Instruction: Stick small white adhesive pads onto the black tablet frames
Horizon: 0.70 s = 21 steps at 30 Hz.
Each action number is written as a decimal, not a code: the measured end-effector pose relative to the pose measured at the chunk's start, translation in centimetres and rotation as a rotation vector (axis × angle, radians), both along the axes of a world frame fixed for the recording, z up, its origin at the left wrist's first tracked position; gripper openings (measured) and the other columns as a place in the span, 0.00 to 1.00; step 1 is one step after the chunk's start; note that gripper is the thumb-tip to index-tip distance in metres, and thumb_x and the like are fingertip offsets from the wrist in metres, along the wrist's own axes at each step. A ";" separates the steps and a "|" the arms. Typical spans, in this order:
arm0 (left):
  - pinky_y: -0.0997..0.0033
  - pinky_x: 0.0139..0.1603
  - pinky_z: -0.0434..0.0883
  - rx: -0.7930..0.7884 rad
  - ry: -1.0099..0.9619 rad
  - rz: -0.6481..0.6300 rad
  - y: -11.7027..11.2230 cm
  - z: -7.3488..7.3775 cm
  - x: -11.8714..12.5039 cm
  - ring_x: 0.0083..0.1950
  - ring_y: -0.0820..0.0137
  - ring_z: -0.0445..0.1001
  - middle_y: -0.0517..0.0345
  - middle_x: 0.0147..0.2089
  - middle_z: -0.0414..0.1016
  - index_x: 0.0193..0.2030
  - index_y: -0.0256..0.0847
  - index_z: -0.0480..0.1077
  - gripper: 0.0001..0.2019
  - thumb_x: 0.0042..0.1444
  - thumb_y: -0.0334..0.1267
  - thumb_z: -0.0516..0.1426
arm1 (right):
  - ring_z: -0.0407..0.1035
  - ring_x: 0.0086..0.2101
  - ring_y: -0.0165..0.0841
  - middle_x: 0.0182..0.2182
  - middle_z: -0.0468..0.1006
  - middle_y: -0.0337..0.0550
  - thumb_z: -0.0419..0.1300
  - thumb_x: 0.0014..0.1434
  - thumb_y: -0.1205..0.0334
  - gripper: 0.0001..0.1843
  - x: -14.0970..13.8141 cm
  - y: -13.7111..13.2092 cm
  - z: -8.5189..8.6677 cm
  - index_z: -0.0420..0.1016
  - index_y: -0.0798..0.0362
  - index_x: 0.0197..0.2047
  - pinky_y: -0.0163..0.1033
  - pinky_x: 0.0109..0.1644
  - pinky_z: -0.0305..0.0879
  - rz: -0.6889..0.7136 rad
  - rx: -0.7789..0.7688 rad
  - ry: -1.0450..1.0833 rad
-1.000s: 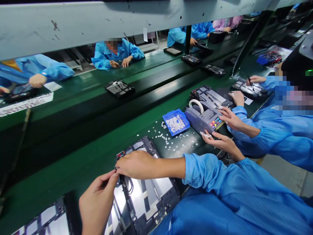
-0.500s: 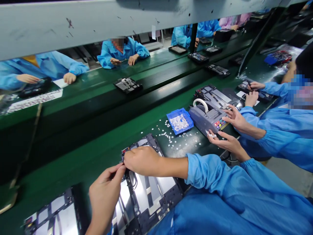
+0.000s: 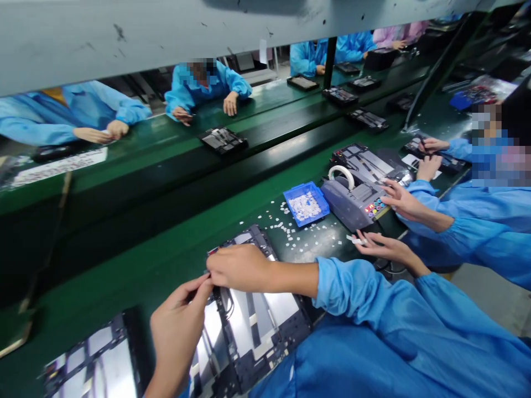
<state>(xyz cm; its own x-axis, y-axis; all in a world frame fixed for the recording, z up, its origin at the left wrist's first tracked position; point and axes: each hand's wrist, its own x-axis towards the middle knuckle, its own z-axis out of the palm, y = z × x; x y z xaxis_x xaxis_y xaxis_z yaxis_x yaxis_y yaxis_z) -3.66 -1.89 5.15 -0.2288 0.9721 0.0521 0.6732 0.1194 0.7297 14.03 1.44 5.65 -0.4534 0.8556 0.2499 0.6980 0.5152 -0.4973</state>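
A black device frame with shiny metal panels (image 3: 257, 326) lies on the green bench in front of me. My right hand (image 3: 240, 267) rests curled on its upper left corner, fingers pressed down. My left hand (image 3: 178, 326) comes up from below, thumb and fingers pinched at the same corner, fingertips meeting those of the right hand. What they pinch is too small to see. A blue sleeve covers my right forearm.
A second frame (image 3: 95, 365) lies at lower left. A blue tray of small white pieces (image 3: 306, 205) and scattered pieces sit to the right, beside a grey tape dispenser (image 3: 352, 199) that a neighbouring person's hands (image 3: 381, 246) work at. Other workers sit across the conveyor belt (image 3: 166, 177).
My hands stay together at the frame's corner. The neighbour's lower hand has pulled a white strip away from the dispenser. The view has shifted slightly.
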 end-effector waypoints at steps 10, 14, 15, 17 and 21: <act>0.63 0.45 0.78 0.017 -0.219 -0.120 -0.9 -0.3 1.2 0.40 0.62 0.83 0.51 0.38 0.86 0.37 0.41 0.84 0.10 0.57 0.43 0.62 | 0.77 0.42 0.37 0.40 0.84 0.47 0.55 0.70 0.64 0.11 0.3 -1.5 -1.5 0.79 0.53 0.42 0.38 0.46 0.64 -0.058 -0.126 0.101; 0.65 0.43 0.76 0.042 -0.247 -0.120 -1.6 -0.4 1.4 0.40 0.63 0.82 0.53 0.37 0.86 0.36 0.41 0.84 0.09 0.56 0.41 0.63 | 0.76 0.40 0.37 0.39 0.84 0.44 0.56 0.67 0.65 0.09 0.0 -1.8 -0.9 0.78 0.51 0.39 0.37 0.41 0.61 -0.126 -0.147 0.046; 0.65 0.42 0.76 0.043 -0.263 -0.117 -1.7 -0.4 1.4 0.40 0.63 0.82 0.53 0.37 0.86 0.37 0.41 0.84 0.09 0.56 0.41 0.64 | 0.76 0.40 0.37 0.39 0.84 0.44 0.56 0.67 0.65 0.09 -0.1 -1.8 -0.8 0.78 0.51 0.39 0.38 0.41 0.60 -0.135 -0.148 0.034; 0.65 0.42 0.75 0.032 -0.309 -0.103 -1.6 -0.5 1.4 0.40 0.63 0.82 0.53 0.37 0.86 0.37 0.41 0.84 0.08 0.55 0.41 0.64 | 0.75 0.39 0.37 0.39 0.83 0.46 0.56 0.67 0.66 0.09 -0.3 -1.7 -0.4 0.78 0.52 0.40 0.38 0.40 0.59 -0.157 -0.150 0.008; 0.66 0.41 0.75 -0.013 -0.401 -0.054 -1.1 -0.7 1.3 0.39 0.63 0.81 0.52 0.37 0.85 0.36 0.39 0.83 0.09 0.53 0.41 0.65 | 0.74 0.36 0.37 0.35 0.82 0.46 0.55 0.66 0.66 0.10 1.0 -1.0 0.0 0.78 0.54 0.39 0.39 0.38 0.57 -0.226 -0.171 0.018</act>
